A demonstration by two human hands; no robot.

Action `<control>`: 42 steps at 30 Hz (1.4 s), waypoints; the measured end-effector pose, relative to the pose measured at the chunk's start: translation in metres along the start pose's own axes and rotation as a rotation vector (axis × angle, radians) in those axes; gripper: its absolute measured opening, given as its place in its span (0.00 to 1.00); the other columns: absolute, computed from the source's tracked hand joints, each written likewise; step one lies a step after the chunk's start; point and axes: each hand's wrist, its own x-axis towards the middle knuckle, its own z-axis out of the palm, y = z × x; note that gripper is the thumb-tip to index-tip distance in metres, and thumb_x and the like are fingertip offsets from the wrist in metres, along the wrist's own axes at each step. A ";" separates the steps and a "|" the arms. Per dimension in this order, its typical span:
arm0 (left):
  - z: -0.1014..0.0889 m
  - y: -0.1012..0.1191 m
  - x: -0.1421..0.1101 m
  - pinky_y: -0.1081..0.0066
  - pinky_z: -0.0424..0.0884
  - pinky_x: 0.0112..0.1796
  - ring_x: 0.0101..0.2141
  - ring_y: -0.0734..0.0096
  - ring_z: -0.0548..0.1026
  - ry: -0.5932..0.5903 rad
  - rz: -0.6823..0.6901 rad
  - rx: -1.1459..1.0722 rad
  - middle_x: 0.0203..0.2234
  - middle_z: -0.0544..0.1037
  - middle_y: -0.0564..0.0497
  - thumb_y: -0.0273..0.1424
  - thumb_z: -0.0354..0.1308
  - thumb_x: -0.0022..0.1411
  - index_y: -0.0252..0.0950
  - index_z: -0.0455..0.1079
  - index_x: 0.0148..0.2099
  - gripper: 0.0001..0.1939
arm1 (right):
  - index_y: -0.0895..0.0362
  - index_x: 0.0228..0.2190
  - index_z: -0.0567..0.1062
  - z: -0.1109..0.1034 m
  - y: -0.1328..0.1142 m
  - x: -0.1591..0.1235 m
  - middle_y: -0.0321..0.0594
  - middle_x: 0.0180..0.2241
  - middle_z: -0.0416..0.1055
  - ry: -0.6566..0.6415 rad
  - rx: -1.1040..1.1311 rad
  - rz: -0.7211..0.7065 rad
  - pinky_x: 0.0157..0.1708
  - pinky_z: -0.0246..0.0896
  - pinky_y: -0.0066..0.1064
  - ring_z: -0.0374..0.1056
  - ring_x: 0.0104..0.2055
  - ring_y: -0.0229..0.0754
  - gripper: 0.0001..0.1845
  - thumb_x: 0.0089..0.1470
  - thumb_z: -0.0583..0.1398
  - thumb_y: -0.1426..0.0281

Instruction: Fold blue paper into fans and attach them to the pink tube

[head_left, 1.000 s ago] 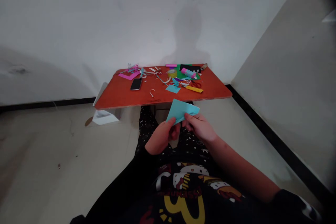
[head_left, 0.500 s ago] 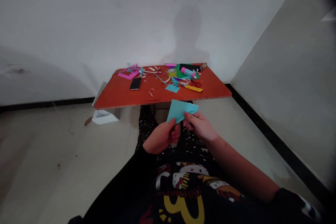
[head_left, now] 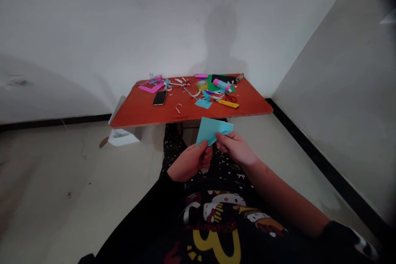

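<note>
A light blue sheet of paper [head_left: 210, 128] is held between both hands, above my lap and just in front of the table's near edge. My left hand [head_left: 193, 161] pinches its lower left corner, thumb on top. Along the lower right edge, my right hand [head_left: 233, 146] grips it between thumb and curled fingers. That edge looks folded or creased near the right thumb. The undersides of the paper and most of the fingertips are hidden.
On the red table [head_left: 139, 113] lie a phone [head_left: 160, 98], a yellow cutter [head_left: 228, 103], scissors [head_left: 230, 97], a roll of tape [head_left: 202, 85], a glue stick [head_left: 222, 85], a blue paper piece [head_left: 203, 103], pink paper [head_left: 152, 88] and several scraps. A wall stands behind.
Almost nothing differs. Both hands keep their hold on the blue paper, which has shifted very slightly left.
</note>
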 end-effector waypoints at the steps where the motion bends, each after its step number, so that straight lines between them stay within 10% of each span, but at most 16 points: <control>1: 0.001 0.001 0.000 0.76 0.57 0.25 0.23 0.79 0.55 0.004 0.002 0.004 0.23 0.58 0.58 0.49 0.59 0.66 0.36 0.60 0.29 0.24 | 0.56 0.19 0.74 0.000 0.000 0.000 0.30 0.14 0.58 -0.004 0.003 0.003 0.22 0.42 0.30 0.50 0.18 0.33 0.28 0.55 0.62 0.47; 24: 0.011 -0.018 0.014 0.70 0.54 0.25 0.22 0.76 0.56 0.251 0.355 0.129 0.18 0.58 0.57 0.53 0.58 0.62 0.38 0.57 0.22 0.28 | 0.54 0.13 0.62 0.021 -0.003 -0.006 0.30 0.13 0.53 0.085 0.031 -0.070 0.21 0.40 0.31 0.44 0.18 0.32 0.35 0.52 0.61 0.40; 42: 0.013 -0.026 0.021 0.71 0.66 0.31 0.27 0.75 0.66 0.321 0.346 -0.013 0.23 0.69 0.55 0.49 0.71 0.52 0.34 0.67 0.28 0.24 | 0.54 0.12 0.61 0.026 0.016 -0.004 0.31 0.14 0.54 0.130 0.139 -0.089 0.23 0.46 0.32 0.48 0.19 0.34 0.35 0.53 0.62 0.41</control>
